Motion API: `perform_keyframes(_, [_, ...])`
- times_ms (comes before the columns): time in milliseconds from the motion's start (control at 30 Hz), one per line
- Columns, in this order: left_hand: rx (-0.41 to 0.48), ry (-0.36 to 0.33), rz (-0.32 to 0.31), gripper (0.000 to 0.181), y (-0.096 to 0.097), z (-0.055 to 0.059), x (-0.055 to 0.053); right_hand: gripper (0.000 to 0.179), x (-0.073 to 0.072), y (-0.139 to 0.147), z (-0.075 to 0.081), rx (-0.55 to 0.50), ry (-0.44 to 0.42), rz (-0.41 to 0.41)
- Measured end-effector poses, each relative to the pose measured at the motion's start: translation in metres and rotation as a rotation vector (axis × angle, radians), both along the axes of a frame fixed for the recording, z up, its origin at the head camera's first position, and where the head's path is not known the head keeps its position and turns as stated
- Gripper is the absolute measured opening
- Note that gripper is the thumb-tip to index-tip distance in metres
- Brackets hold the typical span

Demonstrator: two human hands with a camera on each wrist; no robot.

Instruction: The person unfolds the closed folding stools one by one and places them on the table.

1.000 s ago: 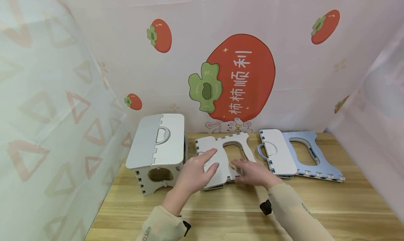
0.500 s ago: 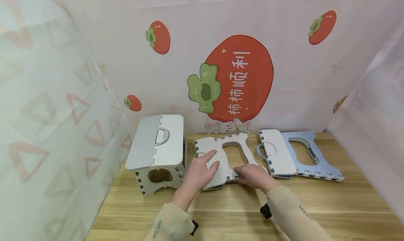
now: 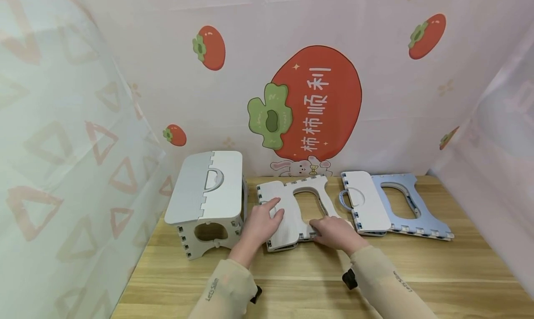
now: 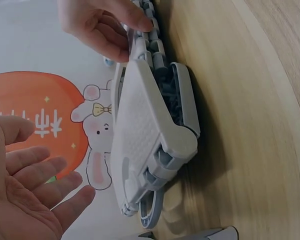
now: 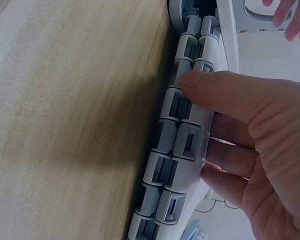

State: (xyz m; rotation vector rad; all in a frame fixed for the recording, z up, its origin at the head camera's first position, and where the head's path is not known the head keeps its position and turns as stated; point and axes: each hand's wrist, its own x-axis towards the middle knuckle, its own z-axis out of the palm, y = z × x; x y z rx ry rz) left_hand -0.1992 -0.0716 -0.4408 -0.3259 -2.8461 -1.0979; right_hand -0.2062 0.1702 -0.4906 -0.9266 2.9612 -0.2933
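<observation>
A white folding stool (image 3: 288, 228) lies folded flat on the table, between a standing stool and another folded one. At its near hinged edge, my right hand (image 3: 337, 233) grips the leg panel. In the right wrist view the thumb of the right hand (image 5: 260, 115) presses the hinge row, with the other fingers on the panel's far side. My left hand (image 3: 259, 225) hovers near the seat panel, fingers spread and relaxed. The left wrist view shows that left hand (image 4: 35, 185) apart from the stool (image 4: 145, 115), palm visible and holding nothing.
An unfolded white and grey stool (image 3: 225, 194) stands at the left. To the right lies a folded white and blue stool (image 3: 371, 207) with a blue handle (image 3: 345, 200). The wooden table (image 3: 300, 286) meets a printed backdrop (image 3: 388, 101) behind.
My right hand has come down onto the stool's near edge and now grips it. The left hand has shifted only slightly. The stools have stayed in place.
</observation>
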Motion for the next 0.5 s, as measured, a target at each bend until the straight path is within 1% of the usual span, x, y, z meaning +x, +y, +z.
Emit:
perform_keyframes(133, [-0.001,-0.030,0.002,0.042,-0.003,-0.004,-0.005,0.020,0.000,-0.001,0.000,0.008,-0.001,-0.005])
perform_keyframes(267, [-0.007,-0.042,0.008,0.042,-0.005,-0.009,-0.009,0.021,-0.001,-0.001,0.000,0.007,-0.004,-0.011])
perform_keyframes(500, [-0.046,-0.024,-0.013,0.041,-0.011,-0.013,-0.012,0.021,-0.002,0.000,0.000,-0.003,-0.010,-0.006])
